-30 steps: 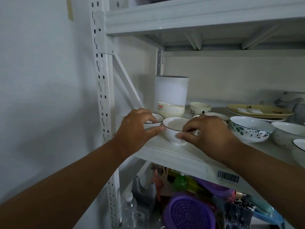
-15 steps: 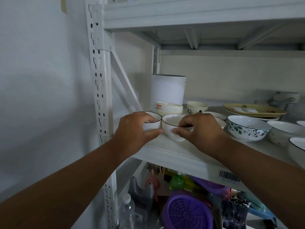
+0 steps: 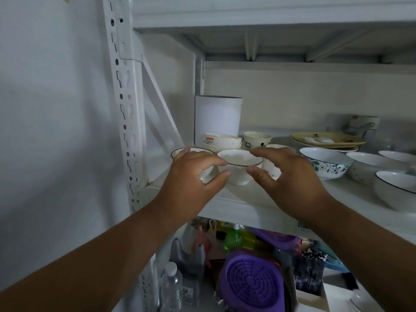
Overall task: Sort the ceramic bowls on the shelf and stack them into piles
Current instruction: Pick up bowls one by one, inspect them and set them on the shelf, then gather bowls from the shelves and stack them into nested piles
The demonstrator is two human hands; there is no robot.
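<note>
Two small white bowls with thin dark rims sit side by side near the left front corner of the shelf [image 3: 236,199], and both hands frame them; the left hand [image 3: 191,176] is cupped over the left dark-rimmed bowl [image 3: 180,152], fingers curved across its near side and thumb reaching toward the neighbour, though whether the fingers actually press the glaze is hidden by the hand itself; the right hand [image 3: 286,176] hangs just to the right of the middle dark-rimmed bowl [image 3: 238,164], fingers and thumb spread in a wide C with a visible gap to the rim, so it holds nothing.

The pairing looks deliberate: the two bowls match in size and rim, so they probably belong in one pile, and the hands are set either side to lift one into the other; the shelf's front edge is close, which argues for a careful, low lift rather than a slide.

Behind them, toward the shelf's back left, a white cylinder [image 3: 217,118] stands upright with a stacked pair of cream bowls [image 3: 221,140] in front of it and a panda-print cup [image 3: 256,139] beside those; a floral bowl [image 3: 324,163] sits mid-shelf, larger white bowls [image 3: 378,163] crowd the right end, and a yellow plate [image 3: 326,139] lies toward the back; these differ in size and pattern, so they likely wait for separate piles.
</note>
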